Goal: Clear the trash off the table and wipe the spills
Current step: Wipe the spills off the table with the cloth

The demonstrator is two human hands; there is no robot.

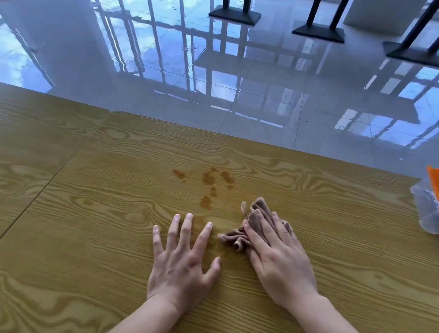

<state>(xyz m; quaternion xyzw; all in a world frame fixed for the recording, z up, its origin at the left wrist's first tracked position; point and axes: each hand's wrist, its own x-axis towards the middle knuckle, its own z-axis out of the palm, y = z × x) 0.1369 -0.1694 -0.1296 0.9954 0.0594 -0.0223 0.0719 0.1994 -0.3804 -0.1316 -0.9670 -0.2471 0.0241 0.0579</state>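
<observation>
Right hand (281, 262), fingers nearly straight, presses a crumpled brown cloth (259, 210) onto the yellow wood-grain table (74, 233), midway between near and far edges. Left hand (180, 264) lies flat beside it, fingers spread, holding nothing. Brown liquid spill spots (207, 189) lie beyond them toward the far edge; a clear orange-clipped plastic container (437, 214) stands at the right edge.

Looked for writing, couldn't read any. The clear plastic container (438, 212) with the orange clip (437, 185) at the right edge of the table (76, 207) showed no legible label, brand or number either.
</observation>
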